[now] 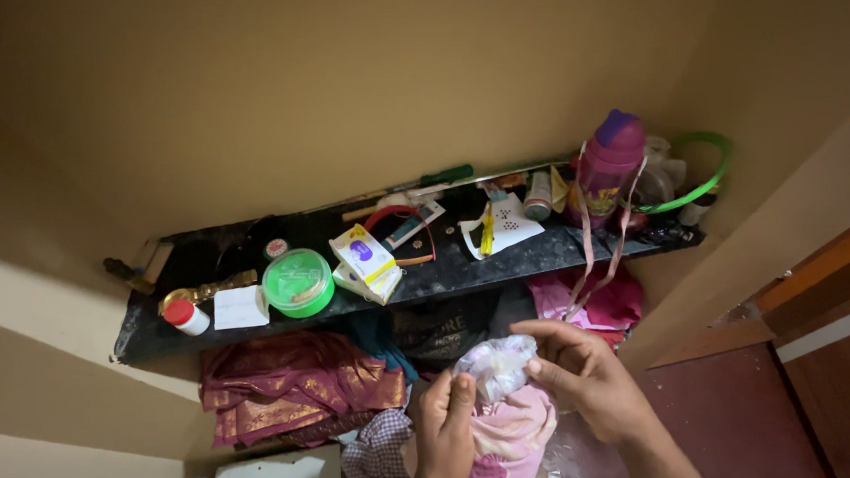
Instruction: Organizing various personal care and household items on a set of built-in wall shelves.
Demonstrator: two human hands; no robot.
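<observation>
Your left hand (443,429) is curled closed around the lower edge of a crumpled clear plastic bag (495,365), and your right hand (584,375) pinches the bag's right side with thumb and fingers, so the bag sits between both hands just above a pink cloth (515,431). Beyond it, folded maroon and gold fabric (293,383) lies to the left under a dark stone shelf (465,271). On that shelf stand a round green container (298,283), a small white bottle with a red cap (187,316), a white box (367,263) and, far right, a purple drinking bottle (608,169) with straps hanging down.
</observation>
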